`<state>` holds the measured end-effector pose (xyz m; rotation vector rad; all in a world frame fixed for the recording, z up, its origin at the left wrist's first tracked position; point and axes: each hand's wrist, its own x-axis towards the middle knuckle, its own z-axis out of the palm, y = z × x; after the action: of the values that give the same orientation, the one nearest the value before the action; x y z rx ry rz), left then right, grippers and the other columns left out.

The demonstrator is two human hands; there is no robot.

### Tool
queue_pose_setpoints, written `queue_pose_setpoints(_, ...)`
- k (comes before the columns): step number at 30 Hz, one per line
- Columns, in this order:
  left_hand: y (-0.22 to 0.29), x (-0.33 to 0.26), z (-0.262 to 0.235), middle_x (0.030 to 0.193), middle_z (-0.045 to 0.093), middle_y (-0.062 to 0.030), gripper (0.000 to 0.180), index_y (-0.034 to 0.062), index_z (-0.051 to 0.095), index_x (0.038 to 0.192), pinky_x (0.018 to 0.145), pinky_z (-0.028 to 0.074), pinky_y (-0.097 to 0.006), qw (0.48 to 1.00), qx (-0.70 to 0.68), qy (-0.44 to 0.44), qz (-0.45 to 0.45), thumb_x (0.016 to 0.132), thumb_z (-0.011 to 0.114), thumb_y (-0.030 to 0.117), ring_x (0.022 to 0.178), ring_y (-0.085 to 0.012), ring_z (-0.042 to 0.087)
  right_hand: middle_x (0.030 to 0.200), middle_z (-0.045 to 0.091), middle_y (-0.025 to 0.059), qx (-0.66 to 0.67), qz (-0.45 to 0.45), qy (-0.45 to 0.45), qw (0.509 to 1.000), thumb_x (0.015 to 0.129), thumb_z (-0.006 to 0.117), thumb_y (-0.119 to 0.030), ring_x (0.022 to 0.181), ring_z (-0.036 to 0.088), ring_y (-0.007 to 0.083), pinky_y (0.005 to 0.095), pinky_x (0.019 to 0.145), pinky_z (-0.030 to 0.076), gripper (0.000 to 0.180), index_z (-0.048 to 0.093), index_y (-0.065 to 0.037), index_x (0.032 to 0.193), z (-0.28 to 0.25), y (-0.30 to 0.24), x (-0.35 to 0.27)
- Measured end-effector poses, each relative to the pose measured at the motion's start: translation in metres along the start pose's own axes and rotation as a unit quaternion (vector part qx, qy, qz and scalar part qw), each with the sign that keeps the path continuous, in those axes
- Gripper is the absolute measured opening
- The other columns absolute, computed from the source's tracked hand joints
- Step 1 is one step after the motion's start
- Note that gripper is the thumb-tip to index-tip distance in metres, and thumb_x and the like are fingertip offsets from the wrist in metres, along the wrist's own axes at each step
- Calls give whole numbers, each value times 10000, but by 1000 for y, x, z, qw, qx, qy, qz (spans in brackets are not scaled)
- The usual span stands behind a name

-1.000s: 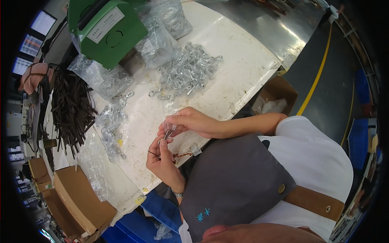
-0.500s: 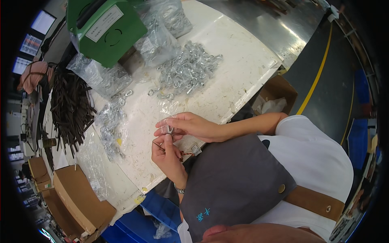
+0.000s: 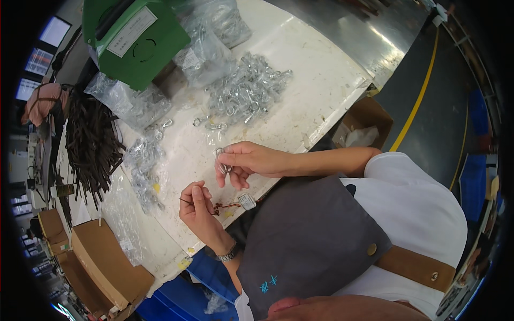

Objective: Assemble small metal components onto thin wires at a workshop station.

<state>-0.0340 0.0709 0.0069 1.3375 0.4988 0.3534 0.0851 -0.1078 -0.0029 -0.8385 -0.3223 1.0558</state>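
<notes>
My left hand (image 3: 202, 215), a watch (image 3: 228, 252) on its wrist, is pinched around a thin dark cord whose tip sticks out past the fingers. From this hand a twisted reddish-brown and white cord (image 3: 227, 205) runs to a small square whitish piece (image 3: 246, 201) by the table edge. My right hand (image 3: 249, 160), a little farther off, is closed on a shiny metal clasp (image 3: 221, 161), partly covered by the fingers. The two hands are apart. Beyond them lies a heap of metal clasps (image 3: 251, 88) on the white table (image 3: 316, 64).
A green machine (image 3: 139, 45) stands at the far left beside plastic bags of metal parts (image 3: 206, 59). More clasps (image 3: 143, 166) and a bundle of dark brown straps (image 3: 93, 144) lie to the left. Cardboard boxes (image 3: 110, 262) and blue bins (image 3: 187, 294) are nearer. Another person (image 3: 45, 104) is at far left.
My hands were together over the clasp and have separated. The left moved left and nearer with the cord, drawing the square piece slightly left; the right moved slightly away, keeping a clasp.
</notes>
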Motion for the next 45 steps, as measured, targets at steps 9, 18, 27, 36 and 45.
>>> queue_pose_setpoints(9, -7, 4, -1, 783, 685, -8, 119, -17, 712, 1057, 522, 354, -189, 980, -86, -160, -77, 971, 731, 63, 610, -34, 543, 945, 692, 91, 168, 254, -287, 908, 1100, 601, -239, 580, 540, 62, 229, 505, 421, 272, 662, 26, 1102, -25, 16, 10)
queue_pose_setpoints(18, -3, -14, 23, 727, 612, 47, 68, 7, 686, 1003, 542, 334, -174, 994, 96, -51, -12, 1003, 717, 67, 598, -5, 485, 880, 697, 66, -227, 123, -114, 959, 1095, 558, -159, 618, 606, 132, 303, 597, 517, 222, 673, 22, 1035, -1, -8, -10)
queue_pose_setpoints(27, 7, 1, -17, 834, 629, 36, 390, -46, 576, 1439, 588, 332, -199, 998, 51, -23, -31, 1093, 563, 134, 693, -15, 453, 716, 584, 41, -397, 30, -85, 914, 1096, 543, -193, 619, 562, 112, 298, 599, 470, 250, 679, -3, 1007, 1, -8, -7)
queue_pose_setpoints(36, 31, -34, 8, 802, 687, -31, 395, -19, 601, 1472, 630, 416, -215, 960, 201, -185, -62, 1093, 519, 60, 667, -60, 500, 753, 566, 6, -350, 89, -120, 925, 1073, 538, -224, 671, 516, 118, 304, 624, 444, 258, 685, -40, 968, -12, -15, -14)
queue_pose_setpoints(45, -5, -35, 13, 821, 656, -4, 367, -17, 623, 1447, 643, 445, -213, 985, 111, -100, -88, 1103, 526, 67, 712, -56, 546, 784, 626, 32, -366, -4, -82, 927, 1118, 491, -201, 717, 537, 119, 295, 668, 460, 270, 659, -14, 1018, -3, 7, -12)
